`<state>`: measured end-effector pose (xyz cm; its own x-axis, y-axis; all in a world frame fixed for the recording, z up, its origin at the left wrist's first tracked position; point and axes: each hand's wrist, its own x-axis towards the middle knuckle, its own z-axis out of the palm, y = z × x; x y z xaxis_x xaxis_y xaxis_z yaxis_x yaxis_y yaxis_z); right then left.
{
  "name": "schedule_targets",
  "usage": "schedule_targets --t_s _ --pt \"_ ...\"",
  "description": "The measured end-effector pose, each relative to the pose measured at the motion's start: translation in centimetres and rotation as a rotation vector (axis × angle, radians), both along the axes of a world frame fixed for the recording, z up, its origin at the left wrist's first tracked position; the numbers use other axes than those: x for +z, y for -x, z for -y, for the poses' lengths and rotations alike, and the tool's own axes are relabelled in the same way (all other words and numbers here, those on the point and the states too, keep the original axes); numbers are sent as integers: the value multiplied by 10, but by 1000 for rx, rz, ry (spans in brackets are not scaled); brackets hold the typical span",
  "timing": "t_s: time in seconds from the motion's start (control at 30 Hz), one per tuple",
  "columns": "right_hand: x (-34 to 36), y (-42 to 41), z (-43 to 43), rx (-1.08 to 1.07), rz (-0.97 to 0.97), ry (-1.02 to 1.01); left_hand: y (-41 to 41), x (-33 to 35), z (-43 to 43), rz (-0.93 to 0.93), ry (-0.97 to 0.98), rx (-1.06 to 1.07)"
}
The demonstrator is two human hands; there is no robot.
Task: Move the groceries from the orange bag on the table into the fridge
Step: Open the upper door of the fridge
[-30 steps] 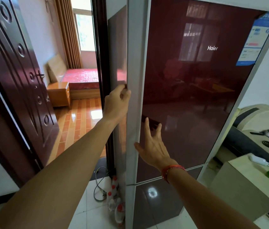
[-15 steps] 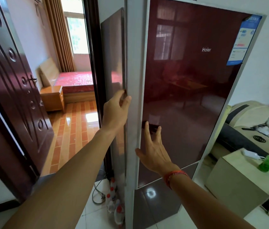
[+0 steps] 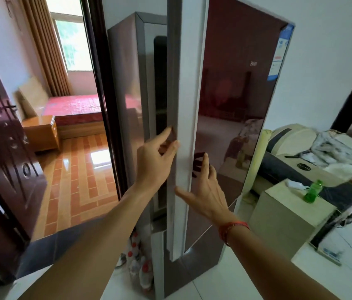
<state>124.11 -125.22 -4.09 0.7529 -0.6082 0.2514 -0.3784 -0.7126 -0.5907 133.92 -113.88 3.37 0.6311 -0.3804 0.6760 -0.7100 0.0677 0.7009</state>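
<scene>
A tall dark-red fridge [image 3: 235, 105] stands in front of me. Its upper door [image 3: 183, 161] is ajar, and a narrow dark gap [image 3: 160, 100] shows along its left edge. My left hand [image 3: 155, 163] grips that edge at mid height, with fingers hooked behind it and thumb on the front. My right hand [image 3: 205, 189] lies flat against the glossy door front just right of the edge, fingers straight. The lower door [image 3: 194, 265] is closed. Neither the orange bag nor any groceries are in view.
Several red-capped bottles [image 3: 137, 267] stand on the floor by the fridge's left foot. A dark wooden door [image 3: 2, 161] stands open at the left, beside a doorway to a bedroom. At the right, a low cabinet [image 3: 287, 221] carries a green bottle [image 3: 312, 191], with a sofa [image 3: 313, 156] behind.
The upper fridge door has swung out from closed to ajar, opening a dark gap on its left. Both hands stay at the door's edge. My view has shifted left.
</scene>
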Motion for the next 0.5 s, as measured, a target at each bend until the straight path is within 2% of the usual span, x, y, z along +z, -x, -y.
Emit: schedule_targets --t_s 0.27,0.5 --pt "6 48 1 -87 69 -34 39 -14 4 134 0 -190" --pt "1 95 16 -72 122 -78 51 -19 18 210 5 -198"
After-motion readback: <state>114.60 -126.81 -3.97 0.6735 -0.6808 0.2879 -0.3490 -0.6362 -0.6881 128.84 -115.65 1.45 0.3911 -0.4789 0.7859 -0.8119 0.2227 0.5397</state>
